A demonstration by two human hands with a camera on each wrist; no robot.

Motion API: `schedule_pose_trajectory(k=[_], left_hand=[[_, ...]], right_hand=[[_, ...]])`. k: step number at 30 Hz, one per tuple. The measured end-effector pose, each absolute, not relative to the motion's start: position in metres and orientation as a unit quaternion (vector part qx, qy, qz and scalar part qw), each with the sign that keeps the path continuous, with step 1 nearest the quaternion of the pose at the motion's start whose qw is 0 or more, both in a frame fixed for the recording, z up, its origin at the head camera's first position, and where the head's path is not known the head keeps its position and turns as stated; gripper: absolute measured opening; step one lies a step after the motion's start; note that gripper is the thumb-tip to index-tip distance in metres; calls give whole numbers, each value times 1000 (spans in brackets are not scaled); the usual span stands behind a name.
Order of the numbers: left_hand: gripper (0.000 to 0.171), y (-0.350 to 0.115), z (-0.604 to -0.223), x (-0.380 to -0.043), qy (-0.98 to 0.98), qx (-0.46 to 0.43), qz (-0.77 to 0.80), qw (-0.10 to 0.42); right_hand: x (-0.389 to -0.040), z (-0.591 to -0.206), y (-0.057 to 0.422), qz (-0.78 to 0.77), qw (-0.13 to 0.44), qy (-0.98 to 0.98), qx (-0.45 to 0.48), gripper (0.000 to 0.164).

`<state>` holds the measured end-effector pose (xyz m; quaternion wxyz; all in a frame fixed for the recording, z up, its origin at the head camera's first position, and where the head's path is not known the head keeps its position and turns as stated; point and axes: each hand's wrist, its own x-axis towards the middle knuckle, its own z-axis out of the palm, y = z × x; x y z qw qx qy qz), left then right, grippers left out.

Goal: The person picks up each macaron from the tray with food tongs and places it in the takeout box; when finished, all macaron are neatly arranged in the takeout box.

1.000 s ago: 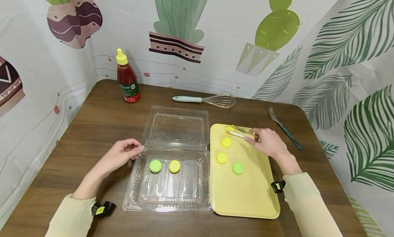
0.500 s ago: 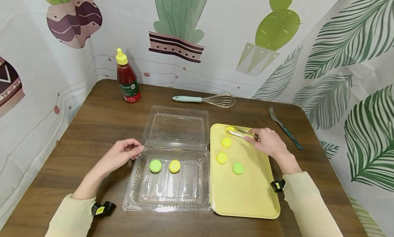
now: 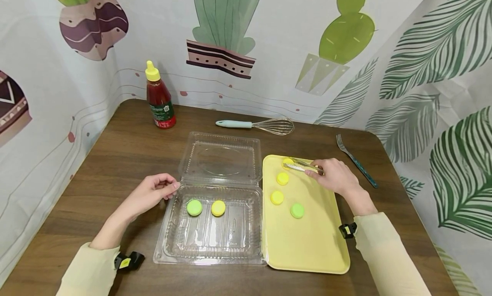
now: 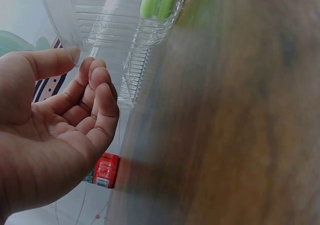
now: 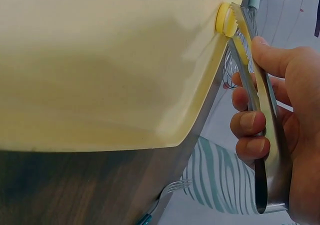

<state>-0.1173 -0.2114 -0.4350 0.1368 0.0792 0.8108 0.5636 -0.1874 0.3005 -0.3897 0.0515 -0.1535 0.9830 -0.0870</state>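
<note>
My right hand (image 3: pixel 335 175) grips metal tongs (image 5: pixel 265 115). Their serrated tips are at a yellow macaron (image 3: pixel 287 162) in the far left corner of the yellow tray (image 3: pixel 315 249); whether they squeeze it I cannot tell. Two more yellow macarons and a green macaron (image 3: pixel 297 210) lie on the tray. To its left, a clear plastic clamshell container (image 3: pixel 209 258) stands with its lid folded back. Inside are a green macaron (image 3: pixel 194 207) and a yellow macaron (image 3: pixel 218 208). With thumb and curled fingers, my left hand (image 3: pixel 150 194) pinches the container's rim at its left hinge corner.
A sauce bottle (image 3: pixel 160 101) with a yellow cap stands at the back left. Behind the container lid lies a whisk (image 3: pixel 253 125) with a pale blue handle. A fork (image 3: pixel 356 161) rests right of the tray. A patterned cloth hangs behind the wooden table (image 3: pixel 115 159).
Hardly anything differs. Both hands keep their places, and the tongs stay at the far yellow macaron.
</note>
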Motion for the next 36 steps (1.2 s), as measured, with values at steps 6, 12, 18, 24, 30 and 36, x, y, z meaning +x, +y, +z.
schedule_pose_trajectory(k=[6, 12, 18, 24, 30, 36], left_hand=[[23, -212, -435, -117, 812, 77, 561, 139], [23, -212, -434, -117, 812, 76, 561, 140], [23, -212, -433, -117, 812, 78, 561, 139], [24, -212, -433, -116, 812, 77, 562, 140], [24, -212, -434, -116, 811, 80, 563, 139], [23, -212, -434, -116, 810, 82, 565, 138]], right_hand=[[-189, -386, 300, -83, 57, 983, -154, 43], [-190, -382, 299, -80, 74, 982, -154, 45], [-192, -378, 298, -73, 71, 981, -164, 43], [-194, -374, 295, -67, 74, 980, -172, 39], [-195, -368, 292, -62, 92, 979, -173, 39], [-193, -358, 290, -60, 85, 977, -187, 37]])
